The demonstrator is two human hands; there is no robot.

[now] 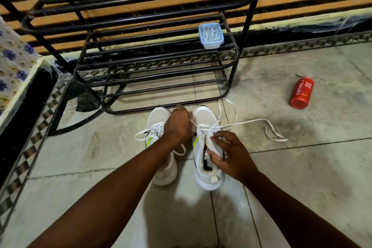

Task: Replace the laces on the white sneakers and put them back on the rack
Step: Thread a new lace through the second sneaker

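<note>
Two white sneakers stand side by side on the tiled floor, toes toward the black metal rack [157,70]. The left sneaker [165,169] is laced, with a bow partly under my arm. The right sneaker [207,175] has a loosened white lace [255,122] trailing to the right across the floor. My left hand [178,125] is closed between the two shoes, pulling a strand of that lace taut. My right hand [227,155] grips the right sneaker's tongue and collar.
A small clear box with a blue lid [211,35] sits on a middle shelf of the rack. A red bottle [301,93] lies on the floor at right. A flower-patterned cloth over a ledge [14,70] is at left. A slatted wall stands behind.
</note>
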